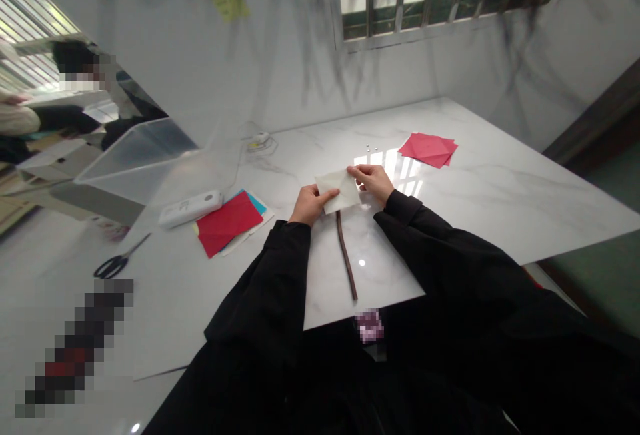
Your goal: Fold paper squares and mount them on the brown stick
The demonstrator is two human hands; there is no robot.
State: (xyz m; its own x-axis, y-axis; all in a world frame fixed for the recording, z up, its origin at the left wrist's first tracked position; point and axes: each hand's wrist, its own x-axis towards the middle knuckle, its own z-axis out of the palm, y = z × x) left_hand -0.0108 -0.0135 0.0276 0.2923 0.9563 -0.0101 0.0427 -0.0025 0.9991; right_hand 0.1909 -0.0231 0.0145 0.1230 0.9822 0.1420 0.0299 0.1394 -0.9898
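My left hand (311, 203) and my right hand (373, 181) both hold a small pale, cream-coloured sheet of paper (339, 188) just above the white marble table (480, 188). The left fingers pinch its near left edge, the right fingers grip its far right corner. A thin dark brown stick (347, 255) lies on the table under the paper and runs toward me. Both arms wear black sleeves.
A stack of red paper (429, 149) lies at the far right. Red paper on blue and yellow sheets (229, 223) lies to the left, next to a white device (190, 208), black scissors (117, 263) and a clear plastic box (135, 161). Another person sits at the far left.
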